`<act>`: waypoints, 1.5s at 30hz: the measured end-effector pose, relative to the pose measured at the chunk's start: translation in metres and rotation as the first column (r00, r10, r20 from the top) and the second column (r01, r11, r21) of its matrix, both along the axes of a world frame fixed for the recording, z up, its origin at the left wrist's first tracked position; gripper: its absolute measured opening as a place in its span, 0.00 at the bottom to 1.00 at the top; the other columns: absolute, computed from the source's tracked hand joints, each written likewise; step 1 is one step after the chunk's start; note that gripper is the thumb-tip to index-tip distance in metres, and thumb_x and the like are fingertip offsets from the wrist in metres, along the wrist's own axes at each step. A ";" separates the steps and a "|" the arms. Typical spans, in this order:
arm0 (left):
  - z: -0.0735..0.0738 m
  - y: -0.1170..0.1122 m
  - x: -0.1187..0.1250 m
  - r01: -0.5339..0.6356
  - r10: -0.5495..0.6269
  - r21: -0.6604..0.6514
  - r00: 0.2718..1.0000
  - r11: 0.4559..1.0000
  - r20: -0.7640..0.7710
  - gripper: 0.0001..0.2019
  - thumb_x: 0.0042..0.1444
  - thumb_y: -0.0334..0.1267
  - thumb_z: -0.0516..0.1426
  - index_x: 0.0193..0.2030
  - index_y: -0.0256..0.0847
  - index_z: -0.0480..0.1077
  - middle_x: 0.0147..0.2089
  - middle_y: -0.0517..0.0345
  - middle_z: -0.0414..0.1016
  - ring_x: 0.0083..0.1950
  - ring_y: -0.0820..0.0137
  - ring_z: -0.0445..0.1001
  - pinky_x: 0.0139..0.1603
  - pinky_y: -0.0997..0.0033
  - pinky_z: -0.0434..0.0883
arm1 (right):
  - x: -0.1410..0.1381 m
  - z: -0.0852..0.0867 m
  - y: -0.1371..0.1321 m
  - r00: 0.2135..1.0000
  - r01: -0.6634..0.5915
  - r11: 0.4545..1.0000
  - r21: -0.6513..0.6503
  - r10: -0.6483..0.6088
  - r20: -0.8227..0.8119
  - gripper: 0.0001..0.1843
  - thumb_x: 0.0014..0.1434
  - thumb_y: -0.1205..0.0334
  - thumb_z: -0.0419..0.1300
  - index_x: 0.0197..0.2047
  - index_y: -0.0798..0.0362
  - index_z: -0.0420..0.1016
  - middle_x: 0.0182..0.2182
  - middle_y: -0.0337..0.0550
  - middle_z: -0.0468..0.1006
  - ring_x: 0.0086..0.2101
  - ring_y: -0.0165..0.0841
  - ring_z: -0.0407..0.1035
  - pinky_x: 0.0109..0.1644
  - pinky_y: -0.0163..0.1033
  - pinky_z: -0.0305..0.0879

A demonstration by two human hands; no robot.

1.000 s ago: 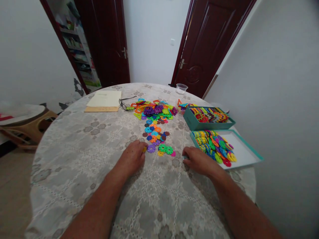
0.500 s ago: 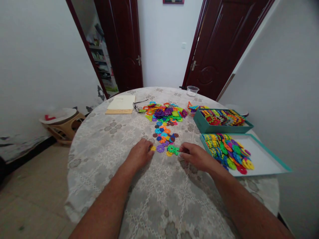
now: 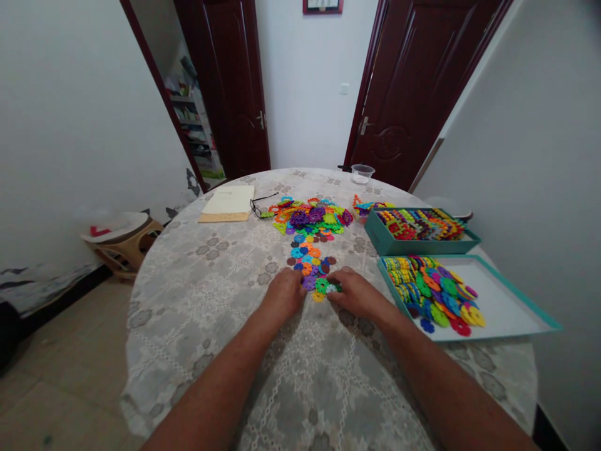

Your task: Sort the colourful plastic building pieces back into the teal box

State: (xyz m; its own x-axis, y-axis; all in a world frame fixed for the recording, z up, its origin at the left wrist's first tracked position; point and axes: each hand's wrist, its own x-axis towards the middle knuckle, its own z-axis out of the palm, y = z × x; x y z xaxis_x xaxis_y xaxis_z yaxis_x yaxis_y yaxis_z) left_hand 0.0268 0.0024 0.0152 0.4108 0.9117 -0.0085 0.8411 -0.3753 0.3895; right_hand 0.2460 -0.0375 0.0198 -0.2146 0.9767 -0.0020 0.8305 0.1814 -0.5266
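Observation:
My left hand [image 3: 286,292] rests on the tablecloth with curled fingers, their tips against the left side of a purple notched plastic disc [image 3: 308,282]. What those fingers pinch is hidden. From the other side, the thumb and forefinger of my right hand [image 3: 353,292] close around a pale notched disc [image 3: 331,289]. Between the hands lie a green disc [image 3: 321,285] and a yellow disc [image 3: 318,297]. Loose small discs, such as an orange one [image 3: 315,252], trail away from them toward a heaped pile of coloured discs [image 3: 312,216].
On the right stand a teal box [image 3: 399,243] packed with rows of discs and a shallow white lid [image 3: 516,307] holding more. Glasses [image 3: 256,208] and a notebook [image 3: 230,200] lie at the back left. A clear plastic bowl [image 3: 362,174] sits near the far edge.
Both hands have come closer together, the left moving rightward up to the purple disc and the right slightly leftward. The yellow disc by my left fingers is out of sight. The camera view has shifted slightly.

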 end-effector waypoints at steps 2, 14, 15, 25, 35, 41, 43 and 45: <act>0.001 0.001 0.010 0.016 -0.015 -0.024 0.999 1.000 0.035 0.05 0.63 0.35 0.60 0.43 0.40 0.77 0.47 0.49 0.80 0.50 0.60 0.77 0.51 0.64 0.70 | 0.000 0.000 0.000 1.000 0.000 1.000 -0.011 0.000 -0.008 0.20 0.61 0.64 0.65 0.56 0.53 0.81 0.52 0.51 0.80 0.53 0.41 0.73 0.59 0.40 0.64; -0.006 0.006 0.011 0.191 -0.165 -0.049 0.928 0.980 0.334 0.16 0.59 0.27 0.58 0.52 0.42 0.79 0.48 0.53 0.81 0.49 0.64 0.78 0.52 0.66 0.72 | -0.006 -0.002 -0.002 0.987 0.080 0.996 -0.026 -0.083 -0.136 0.12 0.58 0.68 0.64 0.46 0.51 0.75 0.45 0.44 0.82 0.47 0.38 0.75 0.50 0.38 0.65; -0.007 0.006 0.010 0.207 -0.180 -0.043 0.923 0.977 0.340 0.17 0.59 0.28 0.58 0.53 0.43 0.78 0.49 0.53 0.82 0.50 0.64 0.78 0.54 0.66 0.72 | -0.009 -0.001 -0.003 0.984 0.075 0.996 -0.037 -0.080 -0.162 0.16 0.58 0.69 0.63 0.50 0.51 0.75 0.46 0.44 0.82 0.48 0.38 0.75 0.51 0.38 0.65; -0.011 0.006 0.007 0.216 -0.179 -0.058 0.911 0.975 0.371 0.25 0.60 0.28 0.60 0.65 0.45 0.72 0.56 0.51 0.82 0.57 0.59 0.79 0.62 0.58 0.71 | -0.022 -0.011 -0.002 0.989 0.116 0.993 -0.012 -0.117 -0.092 0.19 0.60 0.65 0.64 0.55 0.52 0.77 0.51 0.50 0.78 0.53 0.41 0.73 0.59 0.42 0.66; -0.015 0.003 0.004 0.240 -0.225 0.008 0.901 0.971 0.371 0.29 0.58 0.26 0.59 0.67 0.45 0.67 0.65 0.48 0.72 0.68 0.58 0.69 0.71 0.54 0.66 | -0.030 -0.015 0.003 0.991 0.123 0.992 -0.015 -0.124 -0.050 0.22 0.62 0.62 0.63 0.59 0.56 0.73 0.53 0.54 0.76 0.55 0.42 0.70 0.60 0.43 0.63; -0.025 0.006 0.004 0.234 -0.222 0.022 0.881 0.972 0.418 0.33 0.58 0.25 0.57 0.71 0.45 0.63 0.70 0.47 0.69 0.71 0.58 0.67 0.75 0.52 0.62 | -0.033 -0.011 0.006 0.993 0.112 0.992 -0.056 -0.114 -0.032 0.16 0.61 0.63 0.62 0.53 0.54 0.74 0.50 0.51 0.77 0.51 0.40 0.72 0.56 0.41 0.65; -0.026 0.007 0.004 0.242 -0.230 0.028 0.872 0.970 0.433 0.32 0.58 0.25 0.57 0.70 0.46 0.65 0.69 0.48 0.70 0.71 0.58 0.67 0.75 0.52 0.62 | -0.034 -0.011 0.005 0.993 0.109 0.993 -0.047 -0.110 -0.029 0.14 0.62 0.65 0.61 0.51 0.53 0.74 0.49 0.50 0.77 0.51 0.40 0.72 0.56 0.41 0.65; -0.024 0.007 0.003 0.249 -0.238 0.031 0.868 0.968 0.436 0.31 0.58 0.24 0.57 0.68 0.46 0.67 0.68 0.49 0.71 0.71 0.59 0.67 0.75 0.52 0.62 | -0.035 -0.011 0.003 0.993 0.112 0.993 -0.022 -0.113 -0.036 0.16 0.62 0.66 0.61 0.54 0.53 0.74 0.50 0.50 0.77 0.52 0.40 0.72 0.57 0.41 0.65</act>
State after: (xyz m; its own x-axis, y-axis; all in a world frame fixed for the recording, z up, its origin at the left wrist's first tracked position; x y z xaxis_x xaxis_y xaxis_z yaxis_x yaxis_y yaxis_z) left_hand 0.0299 0.0097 -0.0089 0.5877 0.7841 0.1993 0.4696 -0.5312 0.7052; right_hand 0.2108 -0.0344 0.0086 -0.1038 0.9945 -0.0153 0.8247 0.0774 -0.5603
